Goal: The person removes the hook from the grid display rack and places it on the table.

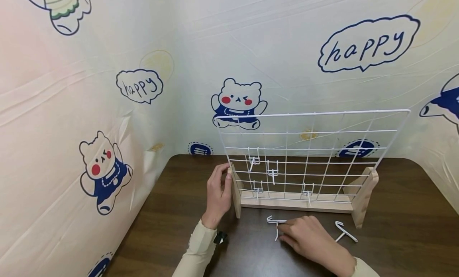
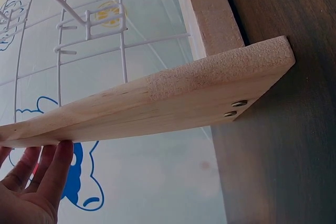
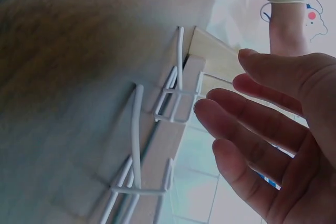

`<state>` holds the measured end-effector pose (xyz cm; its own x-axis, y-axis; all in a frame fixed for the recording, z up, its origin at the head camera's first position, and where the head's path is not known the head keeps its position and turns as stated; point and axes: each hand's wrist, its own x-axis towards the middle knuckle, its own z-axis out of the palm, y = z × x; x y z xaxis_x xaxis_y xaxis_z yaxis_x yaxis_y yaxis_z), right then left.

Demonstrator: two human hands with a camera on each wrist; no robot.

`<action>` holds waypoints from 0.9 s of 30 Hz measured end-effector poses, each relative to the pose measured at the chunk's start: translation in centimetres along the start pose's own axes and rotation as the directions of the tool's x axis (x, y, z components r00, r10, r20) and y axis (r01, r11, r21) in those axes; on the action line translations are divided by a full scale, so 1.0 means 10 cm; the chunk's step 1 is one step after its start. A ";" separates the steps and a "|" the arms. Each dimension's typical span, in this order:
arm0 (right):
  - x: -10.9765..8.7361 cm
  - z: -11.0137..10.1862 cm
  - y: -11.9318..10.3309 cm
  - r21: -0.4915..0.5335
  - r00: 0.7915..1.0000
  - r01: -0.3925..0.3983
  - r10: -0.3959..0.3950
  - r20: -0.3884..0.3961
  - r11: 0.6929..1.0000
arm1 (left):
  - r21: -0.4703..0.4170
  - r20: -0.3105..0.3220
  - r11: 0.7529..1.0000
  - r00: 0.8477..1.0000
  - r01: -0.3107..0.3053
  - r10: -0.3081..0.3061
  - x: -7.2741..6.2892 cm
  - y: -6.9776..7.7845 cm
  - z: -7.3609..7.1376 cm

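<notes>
A white wire grid [image 1: 285, 161] stands in a wooden base with two side panels. My left hand [image 1: 218, 193] is at the left side panel [image 2: 157, 106], its extended fingertips touching the outer face in the left wrist view. On the table in front lies a white metal hook [image 1: 277, 221], with my right hand [image 1: 310, 239] over its right end. The right wrist view shows the right hand's fingers [image 3: 247, 148] spread and loosely bent, with nothing held between them; one fingertip is close to a hook [image 3: 176, 100]. Whether it touches is unclear.
Several white hooks hang on the grid, one being the low right hook [image 1: 307, 192]. Another loose hook [image 1: 346, 233] lies right of my right hand. The dark wooden table [image 1: 161, 225] meets printed cloth walls [image 1: 179, 89] at the left and back.
</notes>
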<state>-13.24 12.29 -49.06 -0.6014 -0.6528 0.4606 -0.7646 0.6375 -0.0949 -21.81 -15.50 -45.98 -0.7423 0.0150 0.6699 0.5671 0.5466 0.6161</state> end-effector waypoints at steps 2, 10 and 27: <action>-0.01 -0.03 0.00 -0.017 1.000 0.008 -0.009 -0.029 1.000 | 0.004 0.000 1.000 1.000 0.000 0.000 0.00 0.00 0.00; -0.04 -0.13 0.06 -0.049 0.993 0.019 -0.025 -0.117 0.999 | 0.008 0.006 1.000 1.000 0.017 -0.017 0.00 0.01 -0.01; -0.05 -0.37 0.20 -0.085 0.989 -0.052 0.039 -0.144 0.995 | -0.008 0.015 0.999 0.999 0.033 -0.033 0.00 0.01 0.00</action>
<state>-13.56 15.43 -46.19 -0.5913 -0.5616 0.5787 -0.7101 0.7027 -0.0437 -21.75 -15.46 -45.92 -0.7657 0.0093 0.6431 0.5450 0.5402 0.6412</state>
